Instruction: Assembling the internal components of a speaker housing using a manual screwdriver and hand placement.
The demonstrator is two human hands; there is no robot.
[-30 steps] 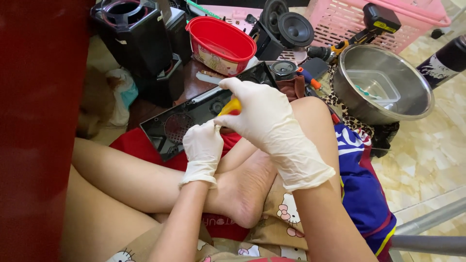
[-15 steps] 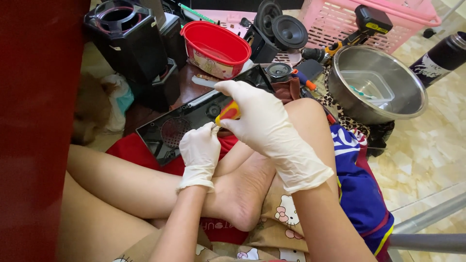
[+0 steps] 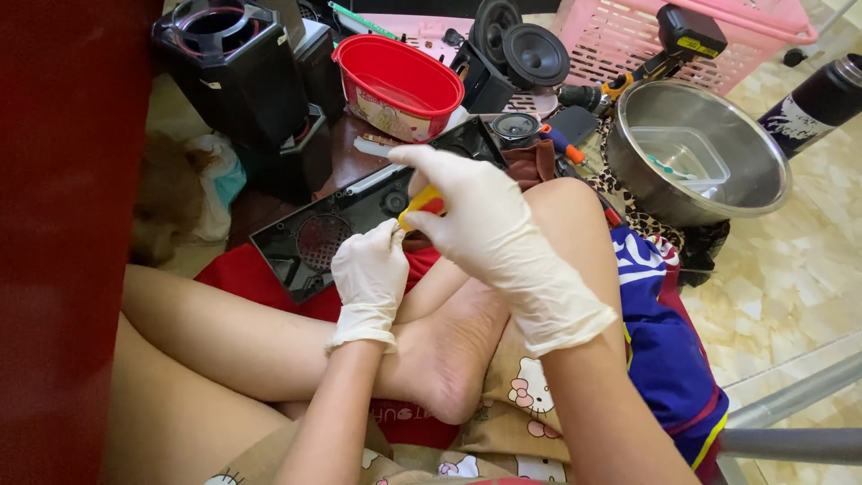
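My right hand (image 3: 489, 229), gloved, grips a yellow screwdriver (image 3: 420, 203) at frame centre. My left hand (image 3: 370, 274) is curled just beside its tip, over the black panel (image 3: 314, 238) on my lap. Red tub (image 3: 400, 76) top centre, steel bowl (image 3: 763, 175) upper right.

We have a single view, from a camera on our head, tilted steeply down and forward over our crossed legs. It sits close: our gloved left hand (image 3: 368, 278) and right hand (image 3: 485, 224) fill the centre. Beyond them the view reaches a black panel (image 3: 314, 238), a red tub (image 3: 400, 85), a steel bowl (image 3: 696, 148) and a pink basket (image 3: 682, 31) at the top edge.
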